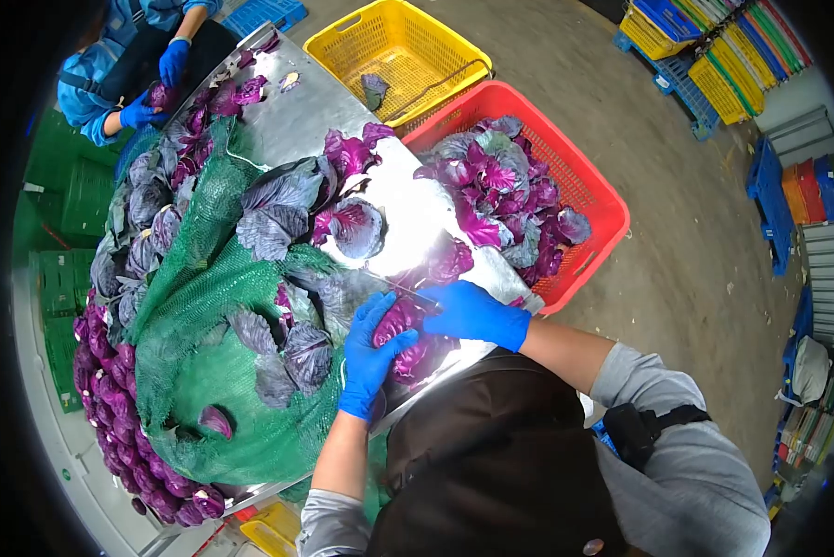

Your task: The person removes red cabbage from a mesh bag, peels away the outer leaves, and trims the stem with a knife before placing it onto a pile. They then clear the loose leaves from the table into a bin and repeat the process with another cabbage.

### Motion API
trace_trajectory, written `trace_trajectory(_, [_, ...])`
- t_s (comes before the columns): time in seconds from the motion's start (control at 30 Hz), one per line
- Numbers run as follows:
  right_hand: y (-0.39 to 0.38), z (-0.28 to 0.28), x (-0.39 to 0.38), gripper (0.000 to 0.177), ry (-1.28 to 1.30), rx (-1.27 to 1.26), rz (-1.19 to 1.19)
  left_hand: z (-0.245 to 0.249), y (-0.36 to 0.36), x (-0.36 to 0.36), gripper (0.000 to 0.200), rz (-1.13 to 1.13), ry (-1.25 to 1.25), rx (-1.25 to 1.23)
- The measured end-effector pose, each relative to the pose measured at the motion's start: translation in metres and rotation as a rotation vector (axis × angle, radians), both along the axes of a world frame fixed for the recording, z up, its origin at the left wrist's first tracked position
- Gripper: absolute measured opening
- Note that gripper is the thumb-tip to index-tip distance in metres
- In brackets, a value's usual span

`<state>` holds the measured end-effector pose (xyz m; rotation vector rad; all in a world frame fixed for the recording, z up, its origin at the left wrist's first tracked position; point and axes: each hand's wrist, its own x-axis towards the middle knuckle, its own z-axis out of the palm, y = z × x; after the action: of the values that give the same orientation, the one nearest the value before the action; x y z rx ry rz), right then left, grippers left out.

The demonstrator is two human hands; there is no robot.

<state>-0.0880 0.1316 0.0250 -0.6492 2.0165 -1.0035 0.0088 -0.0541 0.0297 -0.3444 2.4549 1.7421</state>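
Observation:
My left hand (370, 357), in a blue glove, is closed around the side of a red cabbage (400, 336) at the table's near edge. My right hand (474, 314), also gloved, is closed on a knife (407, 290); its thin blade points left over the top of the cabbage, and its handle is hidden in the fist. Loose purple leaves (449, 262) lie just beyond the hands. To the left, a green mesh net (240, 390) spreads over the table with dark outer leaves (307, 357) on it.
A red crate (607, 200) full of cabbage leaves stands right of the metal table (291, 116), beside a yellow crate (342, 46). Trimmed cabbages (124, 422) are piled along the left edge, untrimmed ones (148, 200) behind. Another person's gloved hands (174, 60) hold a cabbage at far left.

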Motion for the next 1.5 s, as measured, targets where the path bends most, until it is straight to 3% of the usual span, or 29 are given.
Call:
trace_trajectory(0.1, [0.000, -0.011, 0.001, 0.043, 0.058, -0.061, -0.080, -0.006, 0.004, 0.004, 0.062, 0.086, 0.032, 0.033])
trace_trajectory(0.17, [0.006, -0.006, -0.012, 0.045, -0.401, -0.026, -0.244, 0.001, 0.003, 0.005, 0.060, 0.094, 0.060, 0.032])
trace_trajectory(0.2, [0.009, -0.007, -0.016, 0.045, -0.387, -0.034, -0.247, 0.001, 0.001, 0.006, 0.060, 0.088, 0.075, 0.027])
trace_trajectory(0.27, [0.017, -0.020, -0.013, 0.046, 0.221, 0.156, 0.037, -0.003, 0.003, 0.021, 0.058, 0.318, -0.008, 0.513])
trace_trajectory(0.33, [0.023, -0.036, -0.028, 0.042, 0.200, 0.273, 0.066, -0.001, 0.005, 0.017, 0.055, 0.371, -0.042, 0.588])
trace_trajectory(0.4, [0.033, -0.018, -0.041, 0.041, -0.245, -0.041, -0.334, 0.010, 0.016, 0.013, 0.054, 0.545, -0.053, 0.750])
trace_trajectory(0.43, [0.038, -0.016, -0.049, 0.041, -0.249, -0.039, -0.330, -0.006, 0.016, 0.010, 0.053, 0.568, 0.011, 0.723])
trace_trajectory(0.5, [0.048, -0.009, -0.072, 0.036, 0.542, 0.386, -0.232, -0.012, 0.025, -0.003, 0.052, 0.623, 0.027, 0.670])
trace_trajectory(0.53, [0.046, 0.003, -0.068, 0.036, 0.547, 0.393, -0.232, -0.014, 0.030, -0.010, 0.051, 0.678, 0.033, 0.611])
trace_trajectory(0.6, [0.025, 0.029, -0.044, 0.039, 0.463, -0.324, -0.275, -0.017, 0.036, -0.019, 0.049, 0.659, 0.053, 0.657])
trace_trajectory(0.67, [0.000, 0.030, -0.022, 0.029, 0.564, -0.629, -0.097, -0.025, 0.036, -0.021, 0.048, 0.592, 0.015, 0.337])
trace_trajectory(0.7, [0.000, 0.025, -0.017, 0.029, 0.559, -0.633, -0.101, -0.037, 0.030, -0.020, 0.044, 0.592, 0.029, 0.396])
trace_trajectory(0.77, [0.002, 0.003, -0.012, 0.019, 0.289, -0.389, -0.080, -0.036, 0.020, -0.021, 0.041, 0.611, 0.009, 0.520])
trace_trajectory(0.87, [0.037, -0.027, -0.007, 0.013, 0.172, -0.523, -0.159, -0.050, -0.003, -0.026, 0.035, 0.672, -0.054, 0.927])
trace_trajectory(0.9, [0.052, -0.042, -0.012, 0.017, -0.177, -0.290, -0.197, -0.039, 0.000, -0.029, 0.037, 0.672, -0.060, 0.847])
trace_trajectory(0.93, [0.046, -0.034, -0.018, 0.017, -0.171, -0.291, -0.187, -0.025, 0.006, -0.032, 0.038, 0.679, -0.064, 0.768])
trace_trajectory(1.0, [0.023, 0.009, -0.011, 0.024, 0.163, -0.605, -0.265, -0.015, 0.013, -0.033, 0.041, 0.503, -0.018, 0.552])
trace_trajectory(1.03, [0.011, 0.038, -0.016, 0.029, 0.191, -0.637, -0.208, -0.010, 0.021, -0.035, 0.042, 0.565, -0.061, 0.534])
trace_trajectory(1.1, [0.002, 0.032, -0.025, 0.029, 0.293, -0.503, -0.079, -0.038, 0.015, -0.035, 0.036, 0.575, -0.008, 0.653])
trace_trajectory(1.13, [0.001, 0.027, -0.026, 0.029, 0.377, -0.359, 0.056, -0.021, 0.019, -0.037, 0.036, 0.552, -0.019, 0.733])
trace_trajectory(1.17, [0.000, 0.022, -0.029, 0.025, 0.170, -0.443, 0.040, -0.023, 0.021, -0.038, 0.036, 0.553, -0.016, 0.734])
trace_trajectory(1.27, [0.013, 0.005, -0.026, 0.022, 0.079, -0.325, 0.050, -0.035, 0.012, -0.036, 0.035, 0.549, 0.015, 0.558])
trace_trajectory(1.33, [0.044, -0.005, -0.021, 0.023, -0.229, -0.369, -0.189, -0.047, -0.007, -0.037, 0.037, 0.672, -0.154, 0.976])
trace_trajectory(1.4, [0.069, 0.009, -0.028, 0.034, 0.030, 0.006, -0.195, -0.026, -0.005, -0.035, 0.043, 0.616, -0.183, 1.067])
trace_trajectory(1.43, [0.068, 0.008, -0.031, 0.034, 0.037, 0.002, -0.191, -0.025, 0.000, -0.035, 0.045, 0.616, -0.175, 1.064])
trace_trajectory(1.5, [0.069, 0.002, -0.031, 0.047, 0.223, -0.145, -0.408, -0.036, 0.007, -0.029, 0.049, 0.636, -0.190, 1.012])
